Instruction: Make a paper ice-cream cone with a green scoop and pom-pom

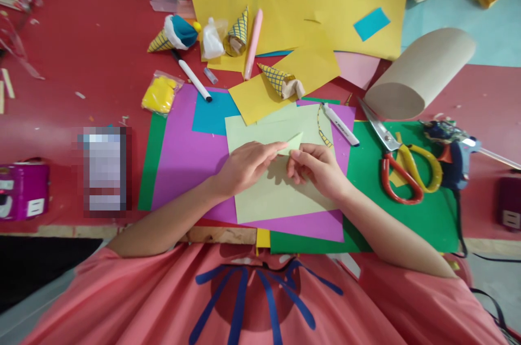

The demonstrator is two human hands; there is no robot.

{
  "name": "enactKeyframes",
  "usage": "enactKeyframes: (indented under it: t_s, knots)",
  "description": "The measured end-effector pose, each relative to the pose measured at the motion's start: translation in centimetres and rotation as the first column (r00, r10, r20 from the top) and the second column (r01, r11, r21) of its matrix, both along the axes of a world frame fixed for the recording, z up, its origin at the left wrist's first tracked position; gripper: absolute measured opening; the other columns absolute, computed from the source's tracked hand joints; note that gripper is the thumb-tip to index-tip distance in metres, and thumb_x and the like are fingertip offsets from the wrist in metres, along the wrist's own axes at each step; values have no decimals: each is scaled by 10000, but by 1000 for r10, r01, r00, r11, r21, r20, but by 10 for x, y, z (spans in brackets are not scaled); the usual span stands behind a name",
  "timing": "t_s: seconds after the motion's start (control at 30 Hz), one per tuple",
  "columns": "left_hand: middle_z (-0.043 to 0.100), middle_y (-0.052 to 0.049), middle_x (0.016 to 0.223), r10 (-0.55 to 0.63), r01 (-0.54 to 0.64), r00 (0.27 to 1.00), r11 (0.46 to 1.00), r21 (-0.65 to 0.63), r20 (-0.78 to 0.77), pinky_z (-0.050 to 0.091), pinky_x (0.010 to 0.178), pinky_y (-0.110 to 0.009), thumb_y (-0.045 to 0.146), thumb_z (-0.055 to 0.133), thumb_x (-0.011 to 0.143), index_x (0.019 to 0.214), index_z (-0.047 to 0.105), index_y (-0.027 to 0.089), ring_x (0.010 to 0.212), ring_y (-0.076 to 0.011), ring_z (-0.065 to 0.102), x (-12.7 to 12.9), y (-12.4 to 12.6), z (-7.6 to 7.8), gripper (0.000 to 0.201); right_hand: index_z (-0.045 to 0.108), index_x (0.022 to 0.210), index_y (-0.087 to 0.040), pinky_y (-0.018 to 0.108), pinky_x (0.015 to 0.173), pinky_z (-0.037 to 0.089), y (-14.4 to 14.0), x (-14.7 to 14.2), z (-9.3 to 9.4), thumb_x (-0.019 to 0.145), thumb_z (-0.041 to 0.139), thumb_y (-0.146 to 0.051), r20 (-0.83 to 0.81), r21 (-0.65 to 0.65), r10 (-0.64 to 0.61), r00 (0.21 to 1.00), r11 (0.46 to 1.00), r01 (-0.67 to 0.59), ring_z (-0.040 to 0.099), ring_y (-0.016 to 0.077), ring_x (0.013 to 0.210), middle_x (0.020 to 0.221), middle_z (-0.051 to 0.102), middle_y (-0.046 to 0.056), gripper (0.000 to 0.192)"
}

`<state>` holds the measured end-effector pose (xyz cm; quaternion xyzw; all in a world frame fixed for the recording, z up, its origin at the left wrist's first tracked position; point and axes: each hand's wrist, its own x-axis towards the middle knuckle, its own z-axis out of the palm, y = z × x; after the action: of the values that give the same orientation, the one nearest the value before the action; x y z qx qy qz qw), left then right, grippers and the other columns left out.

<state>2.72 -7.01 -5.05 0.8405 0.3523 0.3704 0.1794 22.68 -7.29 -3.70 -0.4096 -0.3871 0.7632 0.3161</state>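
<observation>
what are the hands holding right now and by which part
Both hands pinch a small pale green paper piece. The left hand holds its left end by the fingertips and the right hand grips its lower right edge, above the pale green sheet.

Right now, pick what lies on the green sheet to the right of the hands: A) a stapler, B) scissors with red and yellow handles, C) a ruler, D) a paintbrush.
B: the scissors, with one red and one yellow handle, lie on the green sheet, to the right of the right hand, beside a blue glue gun.
</observation>
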Motion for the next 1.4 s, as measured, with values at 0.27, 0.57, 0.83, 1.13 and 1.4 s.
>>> enactKeyframes:
  t_s: [0.27, 0.57, 0.83, 1.13, 1.4]
  knots:
    - [730, -1, 820, 200, -92, 945, 921, -379, 258, 583, 692, -167, 243, 492, 976, 1247, 557, 198, 753, -82, 714, -1, -1, -5, 282, 615, 650, -157, 189, 418, 389, 1, 3, -2, 882, 640, -360, -56, -69, -97, 994, 993, 93, 566, 61, 427, 590, 680, -1, 309]
    - [753, -7, 786, 188, -112, 952, 949, -294, 243, 564, 628, -170, 357, 676, 863, 913, 659, 178, 691, -95, 719, -3, 0, 3, 186, 611, 659, -157, 195, 432, 394, 0, 1, -1, 889, 633, -380, -29, -36, -79, 996, 996, 78, 564, 63, 442, 603, 679, 3, 321]
    - [743, 18, 741, 196, -198, 980, 973, 120, 27, 508, 636, -167, 211, 638, 895, 885, 636, 186, 657, -76, 689, 0, 0, 2, 27, 640, 688, -147, 188, 431, 405, -3, -3, 1, 890, 640, -390, -45, -41, -39, 998, 998, 37, 587, 65, 458, 628, 700, 14, 315]
    - [595, 37, 531, 458, -230, 810, 823, -519, 367, 491, 538, -193, 417, 392, 1003, 692, 492, 205, 485, -71, 571, -5, 5, -1, 390, 621, 682, -165, 201, 441, 450, 0, 3, -2, 879, 651, -390, -53, -4, -149, 987, 989, 149, 582, 77, 466, 643, 694, 8, 301]
    - [714, -25, 858, 243, -30, 915, 836, -547, 321, 486, 558, -183, 510, 571, 895, 989, 662, 195, 603, -69, 606, -3, 6, 7, 341, 590, 688, -157, 207, 515, 445, -5, -2, 4, 878, 633, -476, 133, 135, -11, 991, 991, -7, 575, 72, 522, 636, 666, 11, 374]
